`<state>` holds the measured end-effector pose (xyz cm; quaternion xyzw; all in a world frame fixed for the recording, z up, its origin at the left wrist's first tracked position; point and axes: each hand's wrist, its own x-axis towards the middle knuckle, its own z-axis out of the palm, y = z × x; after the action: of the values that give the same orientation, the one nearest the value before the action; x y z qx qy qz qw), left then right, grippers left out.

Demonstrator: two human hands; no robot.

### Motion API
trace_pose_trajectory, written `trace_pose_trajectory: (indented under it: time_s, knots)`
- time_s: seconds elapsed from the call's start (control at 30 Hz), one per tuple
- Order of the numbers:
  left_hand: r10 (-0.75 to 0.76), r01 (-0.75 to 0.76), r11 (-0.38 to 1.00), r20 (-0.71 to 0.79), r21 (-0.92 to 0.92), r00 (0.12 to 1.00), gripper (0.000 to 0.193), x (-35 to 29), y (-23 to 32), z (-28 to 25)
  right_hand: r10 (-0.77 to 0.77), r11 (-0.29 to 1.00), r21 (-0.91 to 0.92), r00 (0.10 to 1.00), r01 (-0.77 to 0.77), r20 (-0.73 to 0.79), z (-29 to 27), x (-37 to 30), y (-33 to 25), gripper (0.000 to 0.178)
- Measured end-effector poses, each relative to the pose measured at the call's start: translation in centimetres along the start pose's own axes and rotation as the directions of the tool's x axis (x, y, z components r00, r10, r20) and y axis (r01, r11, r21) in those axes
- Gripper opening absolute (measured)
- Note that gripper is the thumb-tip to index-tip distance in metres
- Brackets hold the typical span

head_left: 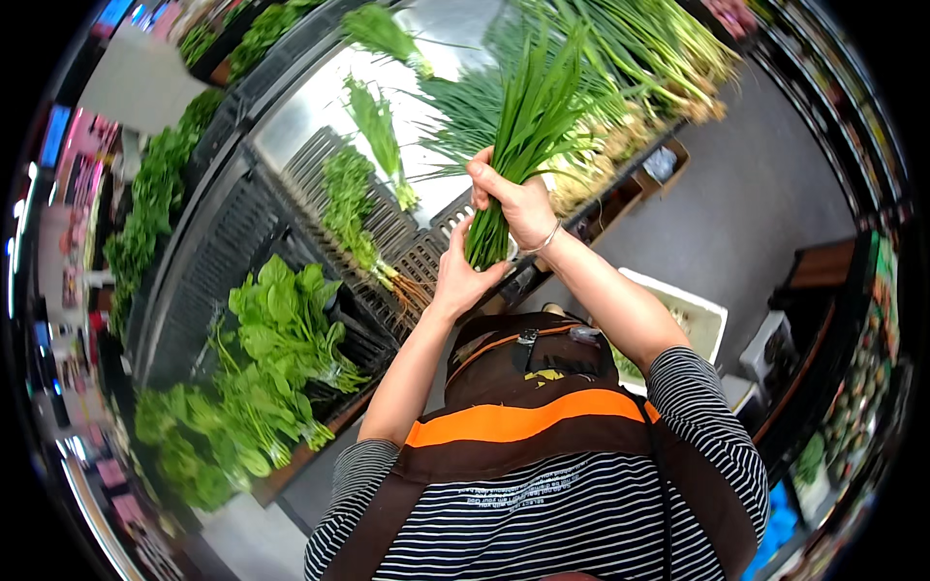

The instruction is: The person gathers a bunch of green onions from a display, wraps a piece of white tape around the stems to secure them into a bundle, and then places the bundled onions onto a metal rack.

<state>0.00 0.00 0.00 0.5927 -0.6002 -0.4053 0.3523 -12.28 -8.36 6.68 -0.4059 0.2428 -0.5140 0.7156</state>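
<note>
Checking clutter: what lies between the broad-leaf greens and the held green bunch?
Head view: a rooted leafy bunch on the dark slatted rack, then the left hand.

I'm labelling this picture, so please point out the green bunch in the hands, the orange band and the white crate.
Green bunch (531, 131), head view: middle of its leaves.
Orange band (528, 419), head view: middle of the strip.
White crate (717, 331), head view: its right-hand side.

Brt lighting; glare on metal counter (302, 124); edges bent, corners blk.
</note>
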Motion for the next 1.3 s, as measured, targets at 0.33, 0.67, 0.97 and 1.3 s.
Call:
trace_pose_trajectory:
  time_s: [0.33, 0.67, 0.97, 1.3]
  knots:
    - [0.438, -0.215, 0.893, -0.657, 0.395, 0.613, 0.11, 5.3, -3.5, -3.5, -0.023, 0.991, -0.129, 0.999, 0.026, 0.024, 7.3, 7.4, 3.9, 0.014]
    - [0.273, -0.158, 0.961, -0.686, 0.226, 0.674, 0.067, 13.9, -12.1, -2.8, 0.042, 0.9, -0.434, 0.988, 0.027, 0.149, 2.5, 12.1, 8.1, 0.02]
    - [0.23, -0.221, 0.97, -0.644, 0.097, 0.729, 0.046, 15.8, -13.5, -2.3, 0.181, 0.882, -0.457, 0.978, -0.113, 0.108, 0.9, 14.7, 9.1, 0.021]
    - [-0.502, 0.266, 0.109, 0.178, -0.958, 0.847, 0.014, 8.7, -1.6, -2.9, 0.608, 0.555, -0.683, 0.792, -0.475, -0.056, -0.4, 14.8, 0.1, 0.115]
